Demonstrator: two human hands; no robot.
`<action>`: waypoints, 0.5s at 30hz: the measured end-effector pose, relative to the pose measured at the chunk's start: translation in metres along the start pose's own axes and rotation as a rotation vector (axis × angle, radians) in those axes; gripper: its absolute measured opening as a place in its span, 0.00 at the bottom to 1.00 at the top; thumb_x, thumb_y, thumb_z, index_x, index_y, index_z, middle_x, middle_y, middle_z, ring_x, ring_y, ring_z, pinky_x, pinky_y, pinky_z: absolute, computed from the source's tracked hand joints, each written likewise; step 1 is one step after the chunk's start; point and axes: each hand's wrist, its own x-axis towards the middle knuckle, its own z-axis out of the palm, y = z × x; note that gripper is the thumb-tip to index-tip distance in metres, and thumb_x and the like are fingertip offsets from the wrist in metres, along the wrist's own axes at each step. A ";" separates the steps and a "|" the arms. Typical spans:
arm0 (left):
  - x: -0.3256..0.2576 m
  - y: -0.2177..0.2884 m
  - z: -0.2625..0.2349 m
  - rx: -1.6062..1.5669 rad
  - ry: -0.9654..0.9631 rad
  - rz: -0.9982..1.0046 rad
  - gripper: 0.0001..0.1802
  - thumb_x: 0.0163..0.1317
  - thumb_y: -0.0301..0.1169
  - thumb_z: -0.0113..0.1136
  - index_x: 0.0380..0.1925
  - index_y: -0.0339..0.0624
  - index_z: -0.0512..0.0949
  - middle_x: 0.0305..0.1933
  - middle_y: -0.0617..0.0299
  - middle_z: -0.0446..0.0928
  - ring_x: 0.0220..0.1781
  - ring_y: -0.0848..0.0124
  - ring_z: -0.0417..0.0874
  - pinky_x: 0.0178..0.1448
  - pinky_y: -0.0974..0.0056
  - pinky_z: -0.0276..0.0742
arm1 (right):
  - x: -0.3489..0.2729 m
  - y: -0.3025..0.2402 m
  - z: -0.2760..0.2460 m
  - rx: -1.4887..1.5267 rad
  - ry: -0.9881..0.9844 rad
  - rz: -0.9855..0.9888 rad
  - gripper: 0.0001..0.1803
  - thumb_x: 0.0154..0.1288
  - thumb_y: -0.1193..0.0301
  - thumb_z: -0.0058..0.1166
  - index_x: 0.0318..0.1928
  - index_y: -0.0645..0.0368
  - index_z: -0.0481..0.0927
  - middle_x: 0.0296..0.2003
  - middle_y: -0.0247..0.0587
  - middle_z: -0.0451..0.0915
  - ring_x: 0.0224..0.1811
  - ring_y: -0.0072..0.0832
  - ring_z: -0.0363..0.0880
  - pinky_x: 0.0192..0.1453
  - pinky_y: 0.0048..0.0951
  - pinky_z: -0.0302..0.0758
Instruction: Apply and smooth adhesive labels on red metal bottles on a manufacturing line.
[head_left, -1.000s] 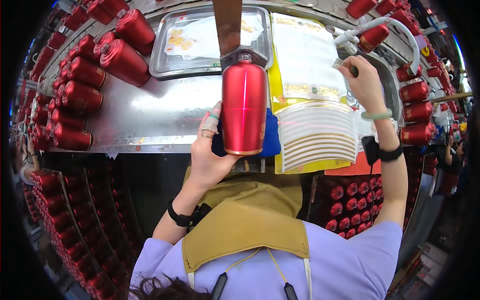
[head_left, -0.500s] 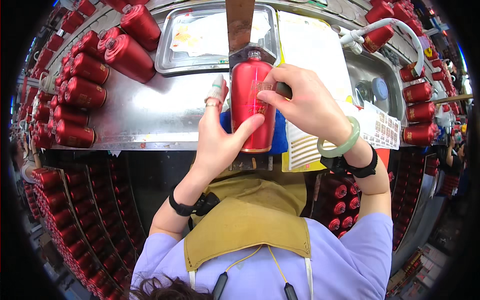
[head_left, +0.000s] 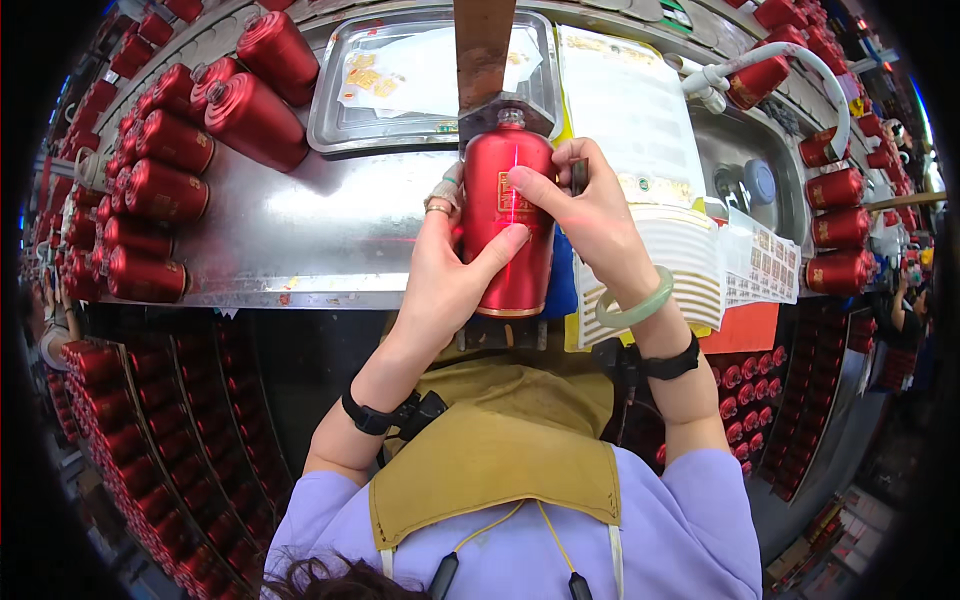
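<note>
A glossy red bottle [head_left: 510, 260] lies in front of me, its clear neck pointing away against a metal bracket [head_left: 530, 112]. On its upper side is a square gold label [head_left: 511, 192]. My left hand [head_left: 445, 265] is wrapped round the bottle's left side, thumb on top, with a whitish cover on one finger. The thumb of my right hand [head_left: 590, 205] presses by the label's upper right. Between that hand's curled fingers sits a small dark flat tool [head_left: 579, 177], partly hidden. Blue cloth [head_left: 563, 275] shows beneath the bottle.
A metal tray [head_left: 330, 120] with gold-marked sheets lies beyond. To the right are white label sheets [head_left: 630, 110], striped strips [head_left: 660, 265] and a sink [head_left: 790, 150] with a white hose. Red bottles [head_left: 255, 120] crowd the left; a brown post [head_left: 483, 55] rises behind the bracket.
My right hand has gone from pinching a clear film over the label to pressing its thumb there; the film no longer shows. The right forearm has swung inward. My left hand still holds the bottle.
</note>
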 end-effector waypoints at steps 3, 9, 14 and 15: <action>-0.001 -0.003 -0.002 -0.011 0.001 0.000 0.42 0.68 0.28 0.70 0.75 0.30 0.57 0.69 0.48 0.72 0.68 0.67 0.78 0.70 0.60 0.77 | -0.002 -0.001 0.003 0.026 0.023 0.019 0.24 0.61 0.66 0.77 0.44 0.60 0.71 0.33 0.26 0.71 0.34 0.13 0.66 0.36 0.19 0.68; -0.002 -0.003 -0.003 0.005 -0.013 -0.004 0.45 0.67 0.28 0.71 0.76 0.30 0.55 0.71 0.48 0.70 0.70 0.66 0.75 0.72 0.59 0.74 | -0.003 0.001 0.004 0.075 0.032 0.013 0.21 0.65 0.65 0.74 0.43 0.60 0.72 0.32 0.24 0.68 0.33 0.12 0.64 0.35 0.17 0.64; -0.003 -0.002 -0.003 0.006 -0.037 -0.004 0.44 0.67 0.27 0.71 0.76 0.31 0.55 0.71 0.49 0.69 0.70 0.67 0.75 0.72 0.60 0.75 | -0.007 0.000 0.003 0.143 0.029 0.094 0.21 0.65 0.64 0.74 0.45 0.60 0.74 0.32 0.23 0.66 0.34 0.11 0.62 0.36 0.16 0.63; -0.003 -0.002 -0.002 -0.013 -0.029 -0.004 0.44 0.67 0.27 0.71 0.76 0.31 0.55 0.71 0.49 0.70 0.70 0.67 0.75 0.71 0.60 0.75 | -0.008 0.001 0.004 0.106 0.044 0.052 0.21 0.65 0.64 0.74 0.45 0.60 0.74 0.32 0.23 0.66 0.34 0.11 0.62 0.36 0.16 0.63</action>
